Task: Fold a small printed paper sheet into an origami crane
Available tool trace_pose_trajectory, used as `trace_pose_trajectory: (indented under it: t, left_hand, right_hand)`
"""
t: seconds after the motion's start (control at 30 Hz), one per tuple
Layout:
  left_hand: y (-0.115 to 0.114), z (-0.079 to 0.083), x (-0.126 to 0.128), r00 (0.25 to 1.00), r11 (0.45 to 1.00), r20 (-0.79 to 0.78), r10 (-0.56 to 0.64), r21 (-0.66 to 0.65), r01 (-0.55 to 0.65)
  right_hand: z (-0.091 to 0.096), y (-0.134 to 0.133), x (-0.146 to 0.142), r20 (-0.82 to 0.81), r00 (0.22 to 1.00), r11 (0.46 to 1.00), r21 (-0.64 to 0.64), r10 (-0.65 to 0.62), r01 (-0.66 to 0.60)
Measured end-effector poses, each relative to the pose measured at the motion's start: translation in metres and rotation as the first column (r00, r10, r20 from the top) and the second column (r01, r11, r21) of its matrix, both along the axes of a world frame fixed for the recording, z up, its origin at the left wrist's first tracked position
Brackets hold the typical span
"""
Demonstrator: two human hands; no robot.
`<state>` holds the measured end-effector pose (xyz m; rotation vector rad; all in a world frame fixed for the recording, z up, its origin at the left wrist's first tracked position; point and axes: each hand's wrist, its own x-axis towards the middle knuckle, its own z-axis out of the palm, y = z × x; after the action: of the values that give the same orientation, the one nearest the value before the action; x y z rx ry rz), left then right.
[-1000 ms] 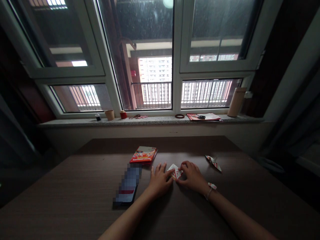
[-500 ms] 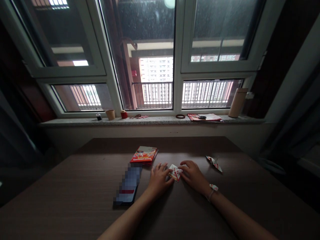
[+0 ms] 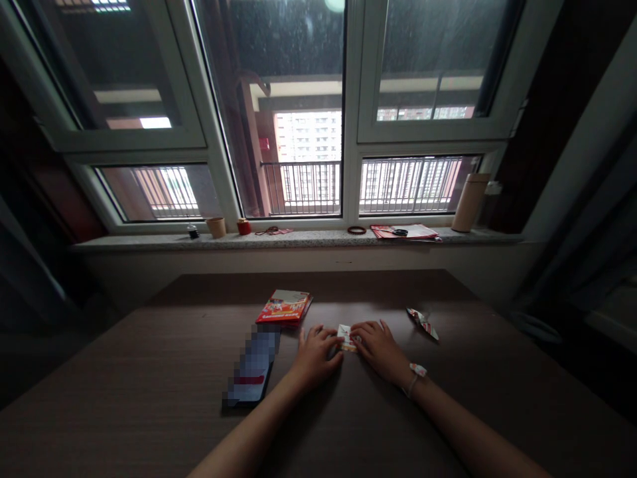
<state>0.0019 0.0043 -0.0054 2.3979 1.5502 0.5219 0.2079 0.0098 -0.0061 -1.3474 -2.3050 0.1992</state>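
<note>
A small folded paper, white with red and yellow print, lies on the brown table between my two hands. At its left edge, my left hand holds the paper with curved fingertips, the thumb lower down. My right hand has its fingers bent over the paper's right part and covers some of it; its thumb is mostly hidden. A paper band or bracelet shows at the right wrist. Off to the right lies a pointed, folded paper piece with red and white print.
A stack of red printed papers lies beyond my left hand. A phone, partly pixelated, is left of my forearm. On the sill stand a paper cup, a red jar, scissors on papers and a flask.
The paper between my hands has gone from a pointed, diamond-like outline to a smaller, squarer one. My right hand has shifted slightly left, its fingers now further over the paper. The view has shifted slightly.
</note>
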Motion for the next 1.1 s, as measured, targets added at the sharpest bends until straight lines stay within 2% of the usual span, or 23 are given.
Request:
trace_pose_trajectory:
  t: [0.3,0.63,1.0,1.1]
  left_hand:
    - [0.003,-0.003,-0.001,1.000,1.000,0.009,-0.014,0.022,0.014]
    - [0.003,-0.001,-0.002,0.997,0.998,0.054,-0.055,0.013,0.055]
    - [0.007,0.000,-0.003,0.995,0.998,0.085,-0.055,0.046,0.051]
    - [0.006,0.003,-0.002,0.994,0.996,0.095,-0.060,0.064,0.054]
  right_hand:
    - [-0.014,0.009,0.003,-0.009,1.000,1.000,0.004,0.028,-0.028]
    - [-0.011,0.008,0.005,-0.004,0.999,0.998,-0.029,0.053,-0.053]
    - [-0.008,0.008,0.007,-0.081,0.994,0.991,-0.106,0.077,-0.086]
    - [-0.011,0.009,0.006,-0.098,0.991,0.992,-0.086,0.088,-0.097]
